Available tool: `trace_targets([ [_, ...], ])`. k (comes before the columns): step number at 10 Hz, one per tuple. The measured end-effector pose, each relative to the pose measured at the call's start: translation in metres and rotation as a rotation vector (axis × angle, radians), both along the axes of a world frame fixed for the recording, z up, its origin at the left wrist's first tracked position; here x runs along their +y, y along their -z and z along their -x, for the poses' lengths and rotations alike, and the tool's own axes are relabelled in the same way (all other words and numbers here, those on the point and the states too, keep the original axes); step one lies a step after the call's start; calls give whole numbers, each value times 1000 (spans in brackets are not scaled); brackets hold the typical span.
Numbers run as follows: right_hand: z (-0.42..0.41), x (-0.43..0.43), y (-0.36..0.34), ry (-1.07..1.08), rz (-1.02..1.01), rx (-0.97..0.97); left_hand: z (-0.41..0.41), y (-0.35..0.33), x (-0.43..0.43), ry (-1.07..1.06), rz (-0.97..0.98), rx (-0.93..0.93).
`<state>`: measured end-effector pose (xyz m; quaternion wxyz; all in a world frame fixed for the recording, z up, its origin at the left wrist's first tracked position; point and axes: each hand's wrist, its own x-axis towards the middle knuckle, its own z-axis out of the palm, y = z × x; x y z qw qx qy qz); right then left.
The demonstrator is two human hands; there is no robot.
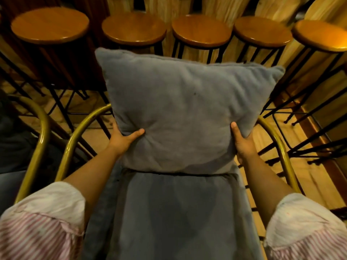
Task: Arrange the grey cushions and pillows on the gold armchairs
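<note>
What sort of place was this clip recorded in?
Probably a bar or café: a row of round wooden bar stools lines a wood-panelled counter front, with gold armchairs bearing grey cushions on a plank floor.

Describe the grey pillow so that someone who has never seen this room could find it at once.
Find the row of round wooden bar stools along the plank wall; in front of them stands a gold armchair. The grey pillow stands upright at the back of its seat cushion, gripped by the left hand and the right hand. Unlike the flat cushion, it is square, plump and on edge.
</note>
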<state>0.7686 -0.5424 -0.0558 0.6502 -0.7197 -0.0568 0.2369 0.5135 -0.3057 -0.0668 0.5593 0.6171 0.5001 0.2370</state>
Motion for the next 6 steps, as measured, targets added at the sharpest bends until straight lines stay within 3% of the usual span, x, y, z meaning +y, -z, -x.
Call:
trace_targets([
  [3,1,-7,13,-21,178,92,-3,17,-5,29,3,67],
  [5,40,-24,-18,-37,256,-7,13,-3,-26,68,78,55],
  [6,64,-38,-39,-131,298,-60,32,-21,-34,211,93,55],
])
